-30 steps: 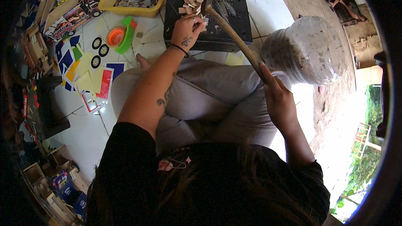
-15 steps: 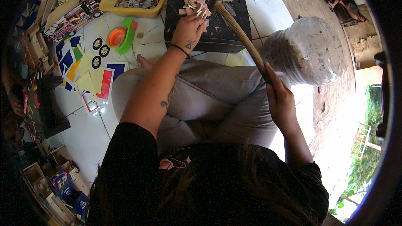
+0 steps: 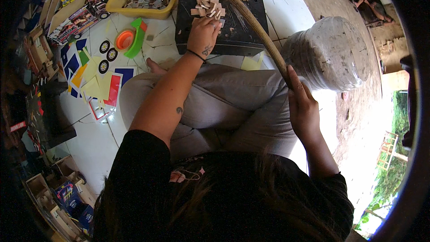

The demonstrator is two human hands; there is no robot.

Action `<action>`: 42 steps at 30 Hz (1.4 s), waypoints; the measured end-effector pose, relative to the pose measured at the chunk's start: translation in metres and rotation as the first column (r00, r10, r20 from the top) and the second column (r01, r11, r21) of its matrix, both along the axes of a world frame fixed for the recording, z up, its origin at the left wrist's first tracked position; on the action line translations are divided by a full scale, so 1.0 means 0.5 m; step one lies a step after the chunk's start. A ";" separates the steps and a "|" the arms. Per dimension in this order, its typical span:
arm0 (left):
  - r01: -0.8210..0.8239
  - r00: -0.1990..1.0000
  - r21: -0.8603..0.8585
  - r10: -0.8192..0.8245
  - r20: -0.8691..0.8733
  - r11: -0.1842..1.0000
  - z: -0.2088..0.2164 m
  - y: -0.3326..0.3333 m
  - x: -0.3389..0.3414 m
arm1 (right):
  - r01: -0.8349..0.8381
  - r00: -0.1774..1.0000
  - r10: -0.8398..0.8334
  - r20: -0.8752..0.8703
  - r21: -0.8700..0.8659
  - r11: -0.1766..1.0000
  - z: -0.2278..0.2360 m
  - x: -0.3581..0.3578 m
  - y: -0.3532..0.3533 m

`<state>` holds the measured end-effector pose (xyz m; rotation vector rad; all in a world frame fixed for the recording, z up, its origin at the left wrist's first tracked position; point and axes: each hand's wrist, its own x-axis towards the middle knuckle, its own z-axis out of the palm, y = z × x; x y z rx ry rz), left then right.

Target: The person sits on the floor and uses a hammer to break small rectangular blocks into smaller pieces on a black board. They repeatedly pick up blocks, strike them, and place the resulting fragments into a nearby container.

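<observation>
My right hand (image 3: 303, 107) is closed around the lower end of the wooden handle of a hammer (image 3: 263, 37). The hammer's dark head is raised over the far part of a black, box-like block (image 3: 224, 48). A small pile of flat, pinkish-tan broken pieces (image 3: 207, 5) lies on top of the block. At the near edge of this pile is my left hand (image 3: 204, 34), its fingers drawn together and pointing down at the block. Whatever the left fingertips hold is too small and too covered to make out.
A yellow tub (image 3: 134, 12) of grey and brown chips stands behind left. Nearer are an orange bowl (image 3: 124, 40), a green piece (image 3: 136, 42), toy wheels (image 3: 111, 54) and coloured stickers (image 3: 92, 85). A large wrapped cylinder (image 3: 329, 54) sits right. Other people show at the edges.
The hammer head has risen slightly and shifted a little left, away from the block. My right hand has shifted slightly right. My left hand stays by the pile with only a small shift.
</observation>
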<state>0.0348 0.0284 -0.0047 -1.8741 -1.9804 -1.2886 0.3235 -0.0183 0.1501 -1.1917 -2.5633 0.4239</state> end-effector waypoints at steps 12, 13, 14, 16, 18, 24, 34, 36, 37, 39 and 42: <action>-0.035 0.999 0.018 0.035 -0.033 0.999 -0.005 0.000 0.004 | -0.022 0.997 0.025 0.068 -0.047 0.999 -0.005 0.003 0.007; -0.056 0.998 0.007 0.056 -0.033 0.998 -0.005 0.001 0.004 | -0.024 0.999 0.025 0.030 -0.038 0.999 -0.006 0.002 0.007; -0.049 0.998 0.035 0.050 -0.029 0.998 -0.006 0.002 0.005 | -0.024 1.000 0.024 -0.004 -0.024 0.999 -0.007 0.002 0.006; -0.046 0.998 0.073 0.049 -0.033 0.996 -0.007 0.001 0.006 | -0.030 1.000 0.030 -0.001 -0.028 0.999 -0.011 0.000 0.006; -0.058 0.998 0.012 0.058 -0.032 0.998 -0.009 0.001 0.005 | -0.027 0.997 0.030 0.077 -0.043 0.999 -0.016 -0.001 0.010; -0.072 0.997 0.004 0.072 0.019 0.997 -0.006 0.003 0.000 | -0.008 0.976 0.007 -0.219 0.000 1.000 -0.039 0.011 0.058; 0.298 0.300 0.152 -0.243 0.922 0.942 0.103 -0.055 0.008 | 0.097 0.952 -0.205 -0.228 -0.412 0.906 -0.177 -0.027 0.149; 0.370 -0.062 0.290 -0.288 0.956 0.883 0.129 -0.097 0.021 | 0.143 0.948 -0.253 -0.194 -0.449 0.882 -0.180 -0.034 0.127; 0.394 -0.208 0.384 -0.327 0.922 0.835 0.142 -0.117 0.027 | 0.118 0.947 -0.233 -0.220 -0.434 0.893 -0.173 -0.037 0.117; 0.411 -0.386 0.489 -0.338 0.858 0.769 0.168 -0.154 0.042 | 0.192 0.950 -0.236 -0.207 -0.212 0.958 -0.155 -0.060 0.094; 0.450 -0.455 0.523 -0.318 0.832 0.724 0.202 -0.204 0.071 | 0.052 0.917 -0.059 -0.394 -0.028 0.998 -0.088 -0.085 0.072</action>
